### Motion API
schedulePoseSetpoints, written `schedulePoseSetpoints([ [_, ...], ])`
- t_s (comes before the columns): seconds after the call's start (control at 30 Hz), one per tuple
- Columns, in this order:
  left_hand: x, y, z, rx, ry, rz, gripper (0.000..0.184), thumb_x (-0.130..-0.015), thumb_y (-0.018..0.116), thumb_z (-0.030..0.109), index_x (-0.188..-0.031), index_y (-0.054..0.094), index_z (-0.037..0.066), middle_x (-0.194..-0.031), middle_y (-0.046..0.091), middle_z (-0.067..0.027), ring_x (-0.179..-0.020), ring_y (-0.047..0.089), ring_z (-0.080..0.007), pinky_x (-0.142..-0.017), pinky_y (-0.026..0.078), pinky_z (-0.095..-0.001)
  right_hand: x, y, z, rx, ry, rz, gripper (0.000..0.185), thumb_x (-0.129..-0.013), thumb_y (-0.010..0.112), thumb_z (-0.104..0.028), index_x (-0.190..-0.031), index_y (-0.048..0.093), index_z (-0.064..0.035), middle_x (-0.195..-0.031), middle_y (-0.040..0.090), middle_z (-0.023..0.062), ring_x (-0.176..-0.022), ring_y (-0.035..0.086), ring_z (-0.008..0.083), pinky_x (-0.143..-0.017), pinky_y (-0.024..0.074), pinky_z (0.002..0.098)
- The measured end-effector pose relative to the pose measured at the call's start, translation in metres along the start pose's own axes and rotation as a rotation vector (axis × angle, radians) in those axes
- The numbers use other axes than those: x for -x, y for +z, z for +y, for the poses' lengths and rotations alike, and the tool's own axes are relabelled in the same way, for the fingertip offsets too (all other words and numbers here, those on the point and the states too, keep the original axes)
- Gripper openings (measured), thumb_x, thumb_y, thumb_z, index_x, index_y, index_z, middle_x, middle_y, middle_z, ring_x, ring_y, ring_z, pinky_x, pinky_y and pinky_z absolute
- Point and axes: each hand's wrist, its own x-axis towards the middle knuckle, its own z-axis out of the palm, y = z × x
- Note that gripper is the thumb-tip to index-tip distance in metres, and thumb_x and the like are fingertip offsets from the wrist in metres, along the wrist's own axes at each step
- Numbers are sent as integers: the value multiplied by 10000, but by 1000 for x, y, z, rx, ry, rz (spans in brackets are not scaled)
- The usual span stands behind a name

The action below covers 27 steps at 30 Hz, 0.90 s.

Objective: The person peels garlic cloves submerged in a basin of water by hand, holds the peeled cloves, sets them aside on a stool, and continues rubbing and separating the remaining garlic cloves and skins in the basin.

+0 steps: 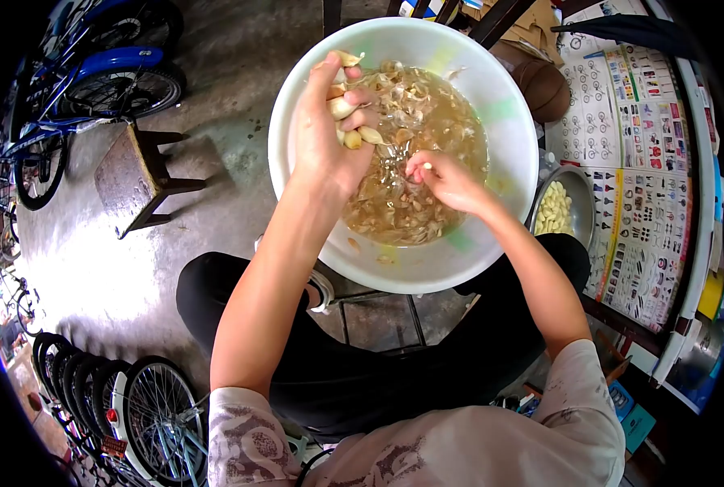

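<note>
Several garlic cloves (343,108) in their skins rest in my left hand (323,144), whose fingers curl around them above the left side of a big white basin (508,105). Cloudy brownish water (459,122) fills the basin's bottom, with many loose garlic skins (406,101) floating in it. Low over the water, near the basin's middle, my right hand (445,180) has its fingers pinched together. A tiny pale spot shows at those fingertips; I cannot tell whether it is garlic or a nail.
Peeled garlic cloves (554,209) lie in a metal bowl (582,203) right of the basin. A low wooden stool (126,178) stands left on the concrete floor. Bicycles (126,77) and tyres (78,373) line the left. A table with printed sheets (638,178) borders the right, beside a brown ball (542,89).
</note>
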Motion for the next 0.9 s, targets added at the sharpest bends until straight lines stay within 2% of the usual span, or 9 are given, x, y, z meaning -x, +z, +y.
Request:
schedulePoseSetpoints([
  [0.23,0,0,1,2,-4,0,138,-932,636,160,-979,545,68,-899,541,3,-637,445,-25,-440,305,-142,21,-28,-27,366,227,55,330,-931,642,-310,-1135,536,-74,-778,639,139,-761,648,306,-706,489,420],
  [0.33,0,0,1,-3,-1,-8,136,-932,636,159,-978,545,68,-897,541,4,-635,440,-25,-442,305,-144,29,-27,-30,486,280,-50,513,-840,741,-400,-1152,509,-65,-735,592,101,-713,611,239,-664,471,374],
  [0.5,-2,0,-2,-38,16,-12,137,-932,638,162,-975,546,69,-894,540,5,-632,441,-25,-442,306,-146,35,3,-44,791,328,-373,686,-789,723,-554,-1192,462,-64,-725,600,121,-696,625,309,-645,502,423],
  [0.53,-2,0,-3,-48,19,-8,139,-931,640,164,-975,548,71,-894,540,5,-632,442,-25,-442,306,-145,32,9,-41,775,306,-354,562,-836,710,-422,-1186,506,-33,-733,650,152,-756,675,346,-673,526,465],
  [0.57,-2,0,-4,-58,23,-4,140,-930,643,166,-975,549,73,-894,540,5,-633,444,-25,-441,306,-144,29,16,-35,775,307,-351,562,-836,710,-422,-1186,506,-33,-733,650,152,-756,675,346,-673,526,465],
  [0.63,-3,-2,-5,-56,13,-10,141,-929,645,169,-977,551,75,-895,540,5,-633,445,-25,-440,305,-142,22,25,-24,812,212,-374,399,-896,609,-244,-1245,509,-77,-766,662,169,-748,671,350,-697,532,478],
  [0.73,-4,-3,-6,-52,9,-15,143,-928,647,173,-979,553,79,-897,542,3,-635,448,-25,-439,304,-141,25,19,-36,766,101,-565,412,-898,503,-107,-1309,497,-136,-833,666,183,-808,674,348,-726,534,481],
  [0.83,-4,-2,-5,-49,20,-8,143,-929,646,172,-983,553,78,-898,542,1,-640,450,-27,-437,303,-140,31,21,-18,587,132,-535,477,-890,592,-177,-1352,475,-199,-915,666,183,-890,673,338,-755,538,468],
  [0.9,-4,-4,-3,-44,27,0,143,-930,644,171,-985,552,77,-900,542,0,-643,451,-28,-436,301,-140,32,8,-31,552,185,-565,542,-864,652,-211,-1368,457,-166,-927,663,185,-924,670,330,-763,539,456],
])
